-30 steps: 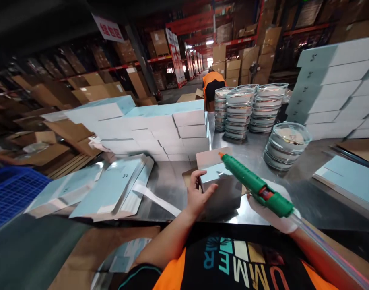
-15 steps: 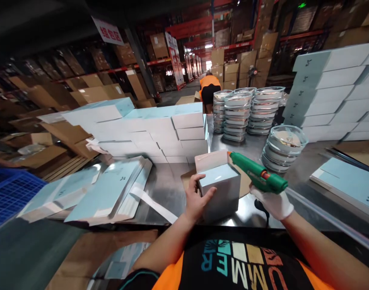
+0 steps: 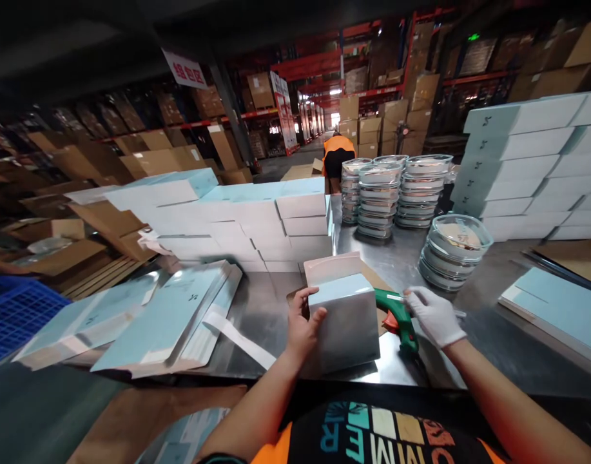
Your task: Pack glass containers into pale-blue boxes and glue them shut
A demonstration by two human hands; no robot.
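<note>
A small box (image 3: 348, 328) with a light blue top and greyish-white sides stands in front of me on the metal table, its pale flap (image 3: 332, 265) raised at the back. My left hand (image 3: 303, 322) grips its left edge, thumb on the near face and fingers round the side. Right of the box is a green hot glue gun (image 3: 396, 312) with an orange trigger, its handle pointing towards me and its nozzle hidden behind the box. My right hand (image 3: 435, 316), in a white glove, has its fingers closed at the gun's rear end, where a clear glue stick shows.
White-and-blue boxes (image 3: 256, 219) are stacked at the back left, more (image 3: 527, 167) at the right. Clear round containers (image 3: 454, 251) stand in piles. Flat blue cartons (image 3: 169, 316) and a white strip (image 3: 240, 335) lie left. A person in orange (image 3: 338, 151) bends over beyond the table.
The glue gun has come down from above the box's right edge and turned, its handle now towards me. My right hand has shifted to its rear end. My left hand still holds the box.
</note>
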